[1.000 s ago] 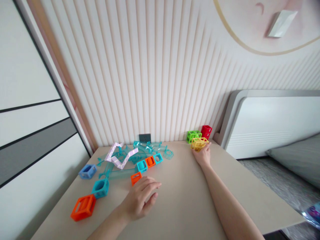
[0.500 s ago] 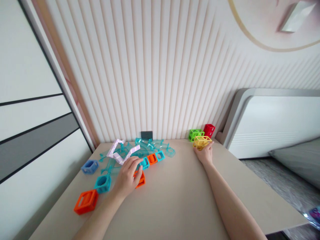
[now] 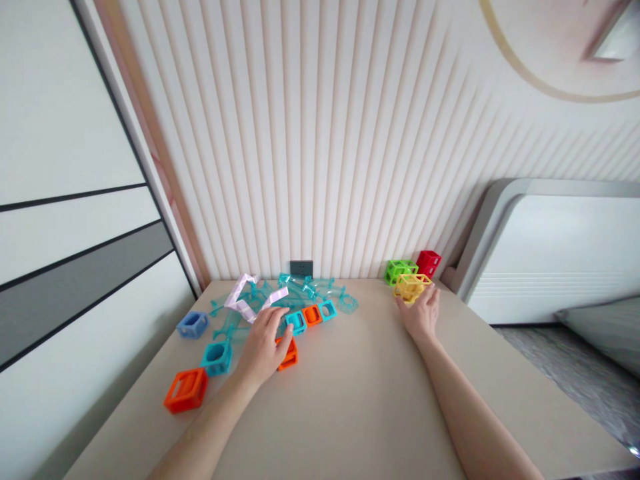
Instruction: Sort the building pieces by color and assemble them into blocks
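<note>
My left hand [image 3: 264, 347] lies over a small orange cube [image 3: 289, 355] on the beige table [image 3: 360, 400], thumb and fingers closing round it. Just beyond it is a row of teal and orange cubes [image 3: 312, 315]. My right hand [image 3: 423, 315] is at the far right of the table, fingers on a yellow open-frame cube [image 3: 411, 287]. A green cube [image 3: 399, 269] and a red cube [image 3: 428, 263] stand right behind the yellow one, against the wall.
Clear teal track pieces [image 3: 310, 292] and a pale pink zigzag piece [image 3: 250, 301] lie at the back. A blue cube [image 3: 193, 325], a teal cube [image 3: 217, 357] and a larger orange cube [image 3: 187, 390] sit at left. A bed [image 3: 550, 253] stands to the right.
My left hand has moved forward from the bare table onto the small orange cube and closed round it. My right hand has stayed on the yellow cube. The camera has shifted slightly left.
</note>
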`<state>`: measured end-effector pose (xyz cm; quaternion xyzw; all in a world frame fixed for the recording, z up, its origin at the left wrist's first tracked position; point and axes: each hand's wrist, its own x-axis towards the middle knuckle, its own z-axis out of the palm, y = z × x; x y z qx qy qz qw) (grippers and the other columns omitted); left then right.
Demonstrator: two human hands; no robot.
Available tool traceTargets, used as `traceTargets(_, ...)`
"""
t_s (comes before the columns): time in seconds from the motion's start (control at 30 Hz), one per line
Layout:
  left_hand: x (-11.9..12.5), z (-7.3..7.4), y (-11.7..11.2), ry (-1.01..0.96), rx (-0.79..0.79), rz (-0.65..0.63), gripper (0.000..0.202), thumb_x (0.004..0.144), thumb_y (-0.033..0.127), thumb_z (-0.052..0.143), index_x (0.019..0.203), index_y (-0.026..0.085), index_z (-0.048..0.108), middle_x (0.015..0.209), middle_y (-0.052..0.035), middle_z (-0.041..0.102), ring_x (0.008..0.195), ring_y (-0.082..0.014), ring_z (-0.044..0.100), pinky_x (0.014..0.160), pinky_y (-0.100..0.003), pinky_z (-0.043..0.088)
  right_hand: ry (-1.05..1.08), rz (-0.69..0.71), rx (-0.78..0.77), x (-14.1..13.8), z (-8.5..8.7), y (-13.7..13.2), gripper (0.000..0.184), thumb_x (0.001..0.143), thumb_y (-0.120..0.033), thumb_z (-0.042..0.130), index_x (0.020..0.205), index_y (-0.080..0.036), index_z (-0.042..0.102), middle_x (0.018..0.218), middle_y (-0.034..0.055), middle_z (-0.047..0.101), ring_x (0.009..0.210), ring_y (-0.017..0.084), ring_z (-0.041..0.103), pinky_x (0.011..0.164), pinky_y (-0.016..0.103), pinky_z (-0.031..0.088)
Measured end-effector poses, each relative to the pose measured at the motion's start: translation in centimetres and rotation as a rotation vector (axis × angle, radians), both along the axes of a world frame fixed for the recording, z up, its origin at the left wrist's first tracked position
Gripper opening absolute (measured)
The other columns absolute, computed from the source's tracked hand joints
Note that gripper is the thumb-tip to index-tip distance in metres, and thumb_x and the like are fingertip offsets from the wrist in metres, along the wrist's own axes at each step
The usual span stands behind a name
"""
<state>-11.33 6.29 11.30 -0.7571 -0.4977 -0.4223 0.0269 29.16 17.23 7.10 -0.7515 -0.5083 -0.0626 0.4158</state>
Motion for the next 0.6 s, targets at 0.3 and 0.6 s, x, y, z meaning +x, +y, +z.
traceTargets(0.3, 0.4, -0.3, -0.5, 0.144, -0.092, -0.087, 0.047, 0.089, 0.041, 0.061, 0.131, 0.022, 0.059, 0.123, -0.0124, 0.063, 0.117, -0.0321, 0.059, 0.103, -0.052, 0.049, -0.248, 0.514, 0.275, -9.4, 2.1, -5.0, 0.053, 0.097, -0.032, 0.049, 0.148, -0.019, 0.041, 0.159, 0.0177, 0.031, 0.146, 0.032, 0.035, 0.113, 0.056, 0.038)
traceTargets(0.6, 0.8, -0.9, -0.7, 0.155, -0.118, -0.097, 0.051, 0.082, 0.035, 0.067, 0.131, 0.024, 0.061, 0.139, -0.0137, 0.056, 0.129, -0.0375, 0.051, 0.109, -0.059, 0.042, -0.464, 0.99, 0.143, -17.3, 2.2, -5.7, 0.045, 0.097, -0.033, 0.055, 0.141, -0.02, 0.054, 0.151, 0.0135, 0.05, 0.14, 0.03, 0.044, 0.115, 0.053, 0.038)
